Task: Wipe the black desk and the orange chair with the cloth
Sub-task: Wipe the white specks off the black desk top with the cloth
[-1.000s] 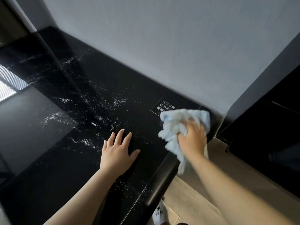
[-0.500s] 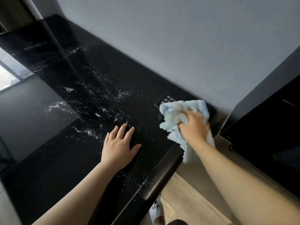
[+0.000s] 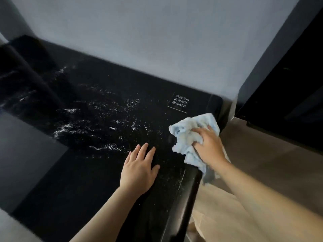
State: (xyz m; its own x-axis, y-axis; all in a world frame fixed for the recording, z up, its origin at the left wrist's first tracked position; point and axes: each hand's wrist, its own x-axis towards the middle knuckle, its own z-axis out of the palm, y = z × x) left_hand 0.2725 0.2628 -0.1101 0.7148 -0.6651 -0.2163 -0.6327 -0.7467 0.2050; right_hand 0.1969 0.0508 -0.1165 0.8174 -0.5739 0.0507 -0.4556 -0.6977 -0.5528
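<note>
At the desk's right corner, toward three o'clock, the right hand [image 3: 208, 146] grips a bunched pale-blue cloth [image 3: 189, 135], fingers curled into it, pressing it on the black desk [image 3: 97, 172]. A sideways stroke risks scattering the white crumbs [image 3: 97, 123] (thick at ten o'clock) onto the floor, or snagging the small printed label [image 3: 180, 103]. The left hand [image 3: 139, 169] lies flat, fingers straight and slightly spread. No orange chair shows.

A hotel-like or office room: a glossy black counter [image 3: 90, 172] with a small printed notice [image 3: 178, 102], grey wall [image 3: 157, 41], wood floor [image 3: 262, 163].
</note>
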